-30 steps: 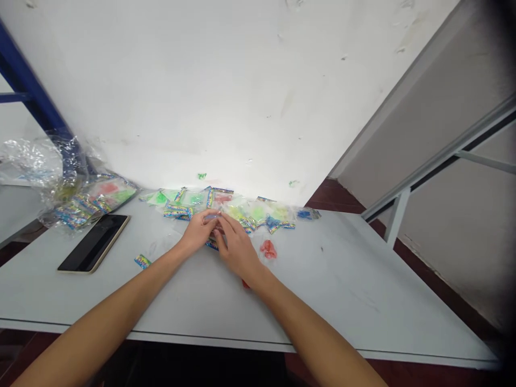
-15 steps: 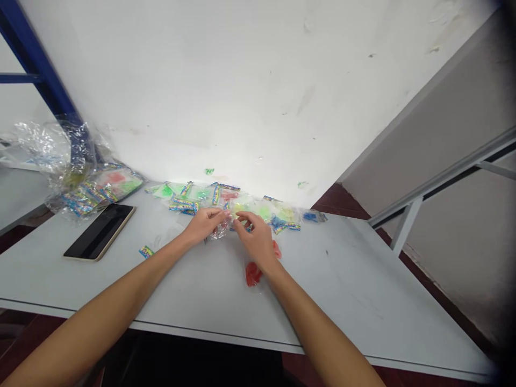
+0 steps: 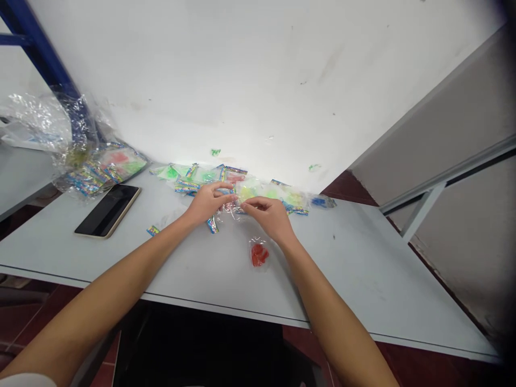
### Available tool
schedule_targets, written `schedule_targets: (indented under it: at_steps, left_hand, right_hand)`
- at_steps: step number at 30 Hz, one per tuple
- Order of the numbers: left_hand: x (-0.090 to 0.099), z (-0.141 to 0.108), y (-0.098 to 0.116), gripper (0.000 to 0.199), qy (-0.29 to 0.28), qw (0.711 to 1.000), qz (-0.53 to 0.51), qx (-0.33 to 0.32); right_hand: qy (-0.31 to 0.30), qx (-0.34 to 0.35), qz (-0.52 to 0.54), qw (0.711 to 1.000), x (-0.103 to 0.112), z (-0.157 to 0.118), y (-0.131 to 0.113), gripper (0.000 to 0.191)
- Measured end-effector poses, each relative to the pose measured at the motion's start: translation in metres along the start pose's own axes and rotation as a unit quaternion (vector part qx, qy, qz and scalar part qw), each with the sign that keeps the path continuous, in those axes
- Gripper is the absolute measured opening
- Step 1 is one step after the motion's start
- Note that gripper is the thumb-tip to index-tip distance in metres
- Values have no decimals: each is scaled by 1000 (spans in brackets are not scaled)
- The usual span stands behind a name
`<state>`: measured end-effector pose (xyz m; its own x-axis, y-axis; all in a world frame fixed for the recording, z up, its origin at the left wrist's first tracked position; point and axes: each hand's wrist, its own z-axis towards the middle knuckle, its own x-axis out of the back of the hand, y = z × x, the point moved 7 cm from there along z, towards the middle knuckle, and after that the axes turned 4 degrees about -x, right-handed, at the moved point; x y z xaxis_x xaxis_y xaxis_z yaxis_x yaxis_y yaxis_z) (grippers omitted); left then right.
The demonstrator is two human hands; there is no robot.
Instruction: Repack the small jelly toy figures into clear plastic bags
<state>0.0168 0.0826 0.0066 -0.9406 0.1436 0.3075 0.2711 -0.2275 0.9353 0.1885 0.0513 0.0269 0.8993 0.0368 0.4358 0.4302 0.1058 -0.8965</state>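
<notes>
Fingers (image 3: 226, 198) of the left hand (image 3: 207, 203) and right hand (image 3: 268, 216) pinch a clear plastic wrapper (image 3: 228, 211). A hard tug could tear it, scattering the packets (image 3: 193, 177) at twelve o'clock.

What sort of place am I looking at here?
Probably a plain packing or storage room: small plastic packets spread on a white table, a blue metal rack, and a scuffed white wall.
</notes>
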Motion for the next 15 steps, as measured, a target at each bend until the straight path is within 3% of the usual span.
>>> schedule_targets:
  at_steps: [2,4,6,8,11,15]
  left_hand:
    - [9,-1,7,42,48,991,113,-59]
    - [9,-6,22,39,80,958,226,-157]
    - [-5,-15,36,46,56,917,300,-258]
    - [-24,-23,41,65,4,887,340,-313]
    - [-40,-26,34,87,-22,870,388,-305]
    - [-42,-24,22,85,1,862,433,-265]
  right_hand:
    - [1,-10,-1,1000,0,1,4,19]
    - [6,-17,9,1000,0,1,8,17]
    - [11,-21,23,999,-2,1,10,14]
    - [9,-22,45,999,-5,1,11,14]
    - [-1,-11,99,995,-9,0,8,14]
    - [-42,-15,186,982,-14,1,5,15]
